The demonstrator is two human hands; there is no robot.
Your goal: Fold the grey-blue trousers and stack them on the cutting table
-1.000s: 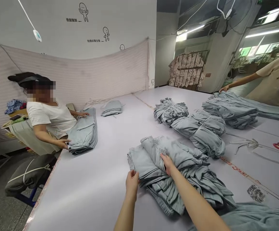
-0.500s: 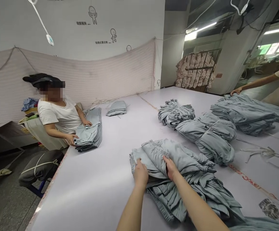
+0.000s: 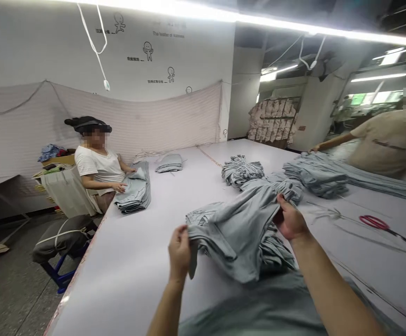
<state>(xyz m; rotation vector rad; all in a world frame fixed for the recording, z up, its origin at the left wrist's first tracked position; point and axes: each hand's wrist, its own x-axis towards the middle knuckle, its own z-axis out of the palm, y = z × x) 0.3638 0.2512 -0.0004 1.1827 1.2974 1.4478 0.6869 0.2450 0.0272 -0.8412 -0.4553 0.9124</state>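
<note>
A pair of grey-blue trousers (image 3: 236, 233) is stretched above the table between my two hands. My left hand (image 3: 180, 254) pinches its left end, fingers closed on the cloth. At the upper right, my right hand (image 3: 291, 218) grips the other end with the thumb on top. Beneath and behind the held trousers lies a pile of the same garments (image 3: 276, 252), partly covered by them. More grey-blue cloth (image 3: 258, 308), blurred, spreads along the bottom edge near my forearms.
Garment bundles (image 3: 241, 170) and a larger pile (image 3: 314, 175) lie farther back; a person's hand (image 3: 315, 148) touches that pile. Red-handled scissors (image 3: 374, 222) rest at right. Across the left edge, a co-worker (image 3: 101, 170) handles a folded stack (image 3: 133, 193). A padded stool (image 3: 61, 238) stands left.
My hands have moved apart, lifting and spreading the trousers off the pile. The right hand has gone up and right, the left hand leftward. The view has shifted, bringing the scissors in.
</note>
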